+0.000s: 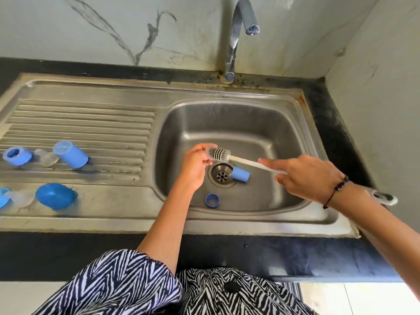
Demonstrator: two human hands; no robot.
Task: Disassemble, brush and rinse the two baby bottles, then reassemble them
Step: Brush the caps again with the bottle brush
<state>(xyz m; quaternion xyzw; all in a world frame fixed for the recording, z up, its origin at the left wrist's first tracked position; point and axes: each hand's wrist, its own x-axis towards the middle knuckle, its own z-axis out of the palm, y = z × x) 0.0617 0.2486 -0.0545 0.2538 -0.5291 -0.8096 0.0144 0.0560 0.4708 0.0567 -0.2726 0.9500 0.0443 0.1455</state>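
Note:
My left hand [195,165] holds a small clear nipple [208,147] over the sink basin [261,123]. My right hand [304,176] grips the white handle of a bottle brush, and its grey bristle head [220,153] is pushed against the nipple. Beside the drain [222,176] lies a blue bottle [241,174] on its side. A blue screw ring [212,200] sits near the basin's front wall. On the drainboard [91,123] lie a second blue bottle [71,155], a blue ring [17,155] and a clear nipple [46,157].
A blue dome cap [55,196] and a clear part [20,197] rest on the front left ledge, with another blue piece [3,196] at the frame edge. The tap [236,37] stands behind the basin with no water running. A wall closes the right side.

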